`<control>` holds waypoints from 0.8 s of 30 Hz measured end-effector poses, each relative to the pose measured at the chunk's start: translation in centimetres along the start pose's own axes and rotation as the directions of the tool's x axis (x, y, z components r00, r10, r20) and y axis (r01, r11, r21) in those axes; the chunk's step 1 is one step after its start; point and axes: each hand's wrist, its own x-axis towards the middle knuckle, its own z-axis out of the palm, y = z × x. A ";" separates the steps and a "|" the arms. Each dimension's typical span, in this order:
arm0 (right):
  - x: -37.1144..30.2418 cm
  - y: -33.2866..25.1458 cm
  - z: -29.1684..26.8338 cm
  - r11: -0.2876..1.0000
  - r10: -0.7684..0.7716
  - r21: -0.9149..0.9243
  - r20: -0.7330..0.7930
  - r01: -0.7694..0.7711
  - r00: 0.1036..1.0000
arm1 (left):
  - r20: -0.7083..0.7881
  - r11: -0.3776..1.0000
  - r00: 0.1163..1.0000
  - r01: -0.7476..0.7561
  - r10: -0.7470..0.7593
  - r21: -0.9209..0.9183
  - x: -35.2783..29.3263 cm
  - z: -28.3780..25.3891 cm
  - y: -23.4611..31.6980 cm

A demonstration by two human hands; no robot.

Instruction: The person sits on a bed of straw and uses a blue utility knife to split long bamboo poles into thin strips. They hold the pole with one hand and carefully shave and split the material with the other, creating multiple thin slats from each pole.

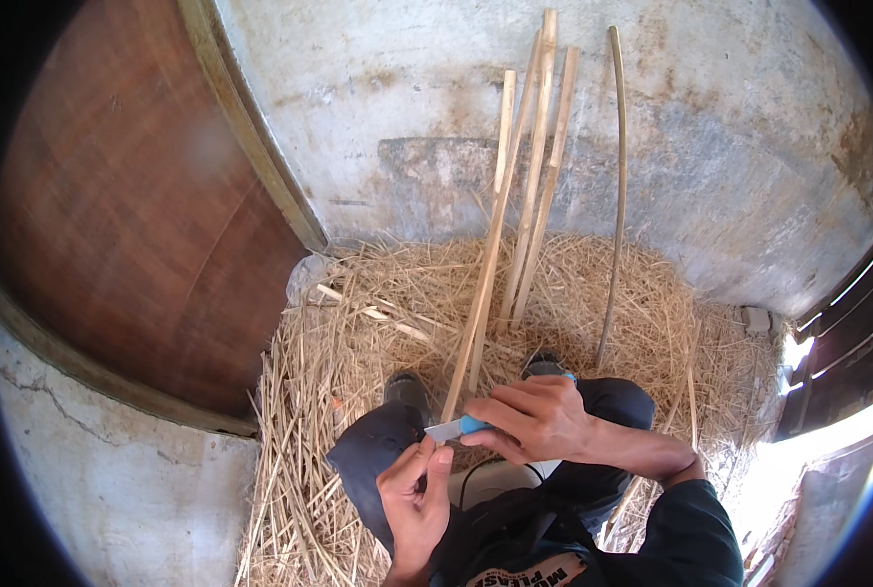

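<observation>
My right hand (546, 419) is closed around the blue handle of a utility knife (472, 425), above my lap. Its flat, pale blade points left, toward the fingertips of my left hand (417, 501). Thumb and forefinger of that left hand are pinched together at the blade's tip, over my left knee. Whether they grip the blade itself or a small piece beside it, I cannot tell. Just beyond the blade, the lower end of a long wooden strip (483, 284) comes down near my left hand; contact with the fingers is not clear.
Several wooden strips (534, 166) lean on the stained wall (730, 127), with a thin, darker stick (619, 196) to their right. Straw and shavings (309, 470) cover the floor around my shoes. A brown wooden panel (143, 215) stands at left; dark slats (848, 352) are at right.
</observation>
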 end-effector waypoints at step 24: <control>1.7 9.5 -4.7 0.952 0.304 0.000 -0.160 -0.307 0.939 | 0.077 0.997 0.996 -0.051 0.046 0.062 -3.5 -2.0 -2.4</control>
